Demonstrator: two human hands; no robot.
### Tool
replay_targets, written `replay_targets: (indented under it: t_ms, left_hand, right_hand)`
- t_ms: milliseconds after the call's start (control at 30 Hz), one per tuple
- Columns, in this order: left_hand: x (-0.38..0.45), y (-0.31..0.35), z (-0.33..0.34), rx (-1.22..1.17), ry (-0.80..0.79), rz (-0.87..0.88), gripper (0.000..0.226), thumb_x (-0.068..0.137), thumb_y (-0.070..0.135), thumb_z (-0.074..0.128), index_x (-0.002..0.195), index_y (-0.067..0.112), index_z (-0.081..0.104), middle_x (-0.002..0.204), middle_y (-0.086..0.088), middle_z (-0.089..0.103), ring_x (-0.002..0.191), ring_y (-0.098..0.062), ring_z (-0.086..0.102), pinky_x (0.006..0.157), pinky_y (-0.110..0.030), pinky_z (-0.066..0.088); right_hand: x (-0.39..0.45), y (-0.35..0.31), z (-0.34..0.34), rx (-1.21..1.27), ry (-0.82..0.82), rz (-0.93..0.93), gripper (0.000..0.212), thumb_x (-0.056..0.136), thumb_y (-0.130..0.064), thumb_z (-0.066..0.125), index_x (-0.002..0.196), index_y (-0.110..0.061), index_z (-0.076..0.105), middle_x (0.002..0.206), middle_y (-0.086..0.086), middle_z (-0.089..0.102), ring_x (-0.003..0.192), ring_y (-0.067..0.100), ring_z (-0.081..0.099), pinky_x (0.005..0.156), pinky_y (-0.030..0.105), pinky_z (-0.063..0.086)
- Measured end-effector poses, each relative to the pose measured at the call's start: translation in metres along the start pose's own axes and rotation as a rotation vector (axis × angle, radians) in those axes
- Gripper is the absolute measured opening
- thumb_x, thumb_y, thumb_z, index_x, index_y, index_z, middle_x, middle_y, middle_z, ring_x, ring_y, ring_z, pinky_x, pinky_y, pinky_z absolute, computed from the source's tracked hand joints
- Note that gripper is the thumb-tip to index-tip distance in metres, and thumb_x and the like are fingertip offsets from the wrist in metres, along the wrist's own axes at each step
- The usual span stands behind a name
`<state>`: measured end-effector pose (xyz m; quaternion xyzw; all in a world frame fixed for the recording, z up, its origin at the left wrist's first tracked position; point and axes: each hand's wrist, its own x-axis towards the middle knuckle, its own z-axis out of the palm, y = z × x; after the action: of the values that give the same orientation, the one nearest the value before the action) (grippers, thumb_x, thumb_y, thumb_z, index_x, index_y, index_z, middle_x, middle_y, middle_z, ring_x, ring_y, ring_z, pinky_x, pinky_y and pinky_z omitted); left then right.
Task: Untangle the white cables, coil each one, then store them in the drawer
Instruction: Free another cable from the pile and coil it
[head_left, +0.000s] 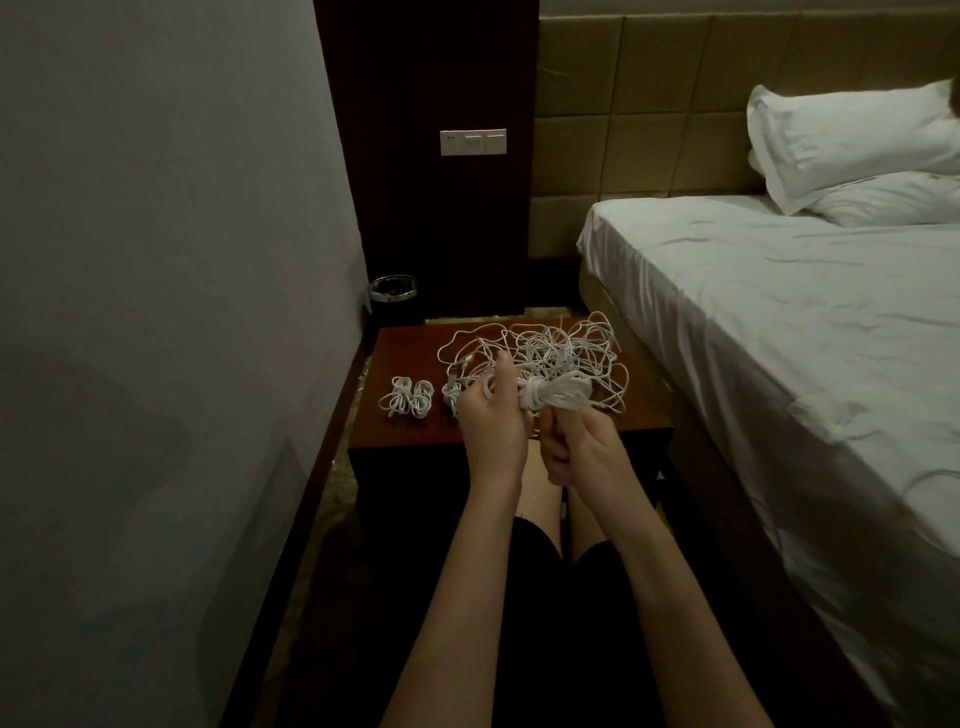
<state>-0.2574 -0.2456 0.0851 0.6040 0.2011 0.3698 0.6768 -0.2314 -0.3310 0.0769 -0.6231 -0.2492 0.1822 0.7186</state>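
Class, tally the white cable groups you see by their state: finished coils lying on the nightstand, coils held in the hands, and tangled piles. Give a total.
Finished coils on the nightstand: 2, side by side; a possible third behind the left hand is too hidden to count
Held coil: 1, gripped by the right hand
Tangled pile: 1
Total: 4

The room is dim, with a dull greenish-grey cast. The brightest areas are the white bed sheet and pillows on the right, which suggests light falling from the right or above. The left wall carries soft, broad shadows. The near floor is almost black. Straight lines bow toward the edges from the wide lens. Detail is slightly soft and grainy throughout, with no glare.
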Motion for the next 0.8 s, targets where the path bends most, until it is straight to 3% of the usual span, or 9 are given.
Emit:
replay_targets:
  t_ms: [100, 200, 300, 400, 500, 567, 633, 700, 800]
  left_hand:
    - [0.004, -0.007, -0.001, 0.116, 0.058, 0.101, 0.049, 0.101, 0.034, 0.045, 0.059, 0.009, 0.043, 0.052, -0.009, 0.037, 0.05, -0.022, 0.035, 0.049, -0.031, 0.029]
    - [0.004, -0.009, -0.001, 0.205, 0.079, 0.212, 0.052, 0.102, 0.029, 0.046, 0.054, 0.011, 0.038, 0.047, -0.003, 0.035, 0.043, -0.01, 0.03, 0.045, -0.024, 0.025]
    - [0.0, -0.008, -0.002, 0.284, 0.084, 0.287, 0.053, 0.102, 0.026, 0.047, 0.052, 0.018, 0.033, 0.045, 0.005, 0.032, 0.04, -0.009, 0.03, 0.042, -0.019, 0.023]
    - [-0.002, -0.011, -0.005, 0.326, 0.087, 0.312, 0.049, 0.101, 0.029, 0.048, 0.053, 0.023, 0.038, 0.047, 0.006, 0.037, 0.043, -0.01, 0.034, 0.044, -0.021, 0.025]
    - [-0.006, -0.016, -0.008, 0.361, 0.033, 0.329, 0.046, 0.101, 0.03, 0.05, 0.056, 0.018, 0.047, 0.049, 0.007, 0.043, 0.046, -0.011, 0.041, 0.047, -0.017, 0.032]
    - [-0.009, -0.019, -0.01, 0.408, -0.018, 0.335, 0.045, 0.099, 0.029, 0.053, 0.059, 0.011, 0.051, 0.051, 0.006, 0.046, 0.05, -0.011, 0.046, 0.053, -0.011, 0.036]
    - [-0.01, -0.018, -0.012, 0.434, -0.079, 0.286, 0.034, 0.097, 0.03, 0.056, 0.068, 0.012, 0.055, 0.059, 0.008, 0.051, 0.055, -0.005, 0.049, 0.054, -0.011, 0.036]
    - [-0.006, -0.014, -0.016, 0.355, -0.164, 0.152, 0.014, 0.096, 0.029, 0.058, 0.092, 0.016, 0.06, 0.081, 0.01, 0.059, 0.074, 0.0, 0.056, 0.064, -0.014, 0.044]
    - [0.001, -0.003, -0.027, 0.259, -0.365, -0.01, 0.029, 0.096, 0.031, 0.056, 0.123, 0.02, 0.059, 0.11, 0.002, 0.063, 0.104, -0.01, 0.06, 0.075, -0.025, 0.055]
  right_hand:
    - [0.0, -0.001, 0.003, -0.061, 0.007, -0.004, 0.039, 0.106, -0.019, 0.03, 0.072, -0.007, 0.046, 0.049, -0.006, 0.032, 0.042, 0.007, 0.023, 0.038, 0.017, 0.02]
    - [-0.001, -0.002, 0.004, -0.091, 0.008, 0.032, 0.035, 0.104, -0.01, 0.03, 0.071, -0.008, 0.044, 0.049, -0.008, 0.033, 0.042, 0.005, 0.024, 0.039, 0.017, 0.021]
    - [-0.004, -0.007, 0.004, -0.029, 0.0, 0.062, 0.036, 0.102, -0.007, 0.032, 0.068, -0.013, 0.04, 0.051, -0.006, 0.03, 0.042, 0.006, 0.021, 0.04, 0.019, 0.017]
    - [-0.008, -0.013, 0.003, 0.001, -0.02, 0.105, 0.037, 0.102, -0.019, 0.038, 0.065, -0.016, 0.035, 0.053, -0.005, 0.027, 0.047, 0.01, 0.02, 0.047, 0.027, 0.014]
    - [-0.007, -0.012, 0.003, -0.056, 0.038, 0.116, 0.042, 0.101, -0.037, 0.041, 0.064, -0.017, 0.036, 0.052, -0.005, 0.027, 0.043, 0.009, 0.021, 0.043, 0.023, 0.018]
    - [-0.004, -0.006, 0.001, -0.058, 0.122, 0.106, 0.048, 0.101, -0.035, 0.043, 0.057, -0.019, 0.033, 0.049, -0.005, 0.027, 0.04, 0.007, 0.021, 0.039, 0.02, 0.019]
    - [-0.002, -0.001, -0.005, -0.071, 0.154, 0.094, 0.046, 0.101, -0.023, 0.043, 0.056, -0.018, 0.034, 0.05, -0.002, 0.027, 0.039, 0.007, 0.021, 0.039, 0.02, 0.021]
    - [-0.001, 0.0, -0.012, -0.079, 0.085, 0.102, 0.04, 0.1, -0.019, 0.042, 0.061, -0.017, 0.036, 0.053, -0.001, 0.026, 0.041, 0.008, 0.02, 0.041, 0.021, 0.019]
    - [-0.002, -0.003, -0.019, -0.079, -0.078, 0.111, 0.031, 0.103, -0.019, 0.041, 0.072, -0.016, 0.045, 0.05, -0.009, 0.029, 0.043, 0.007, 0.02, 0.046, 0.026, 0.014]
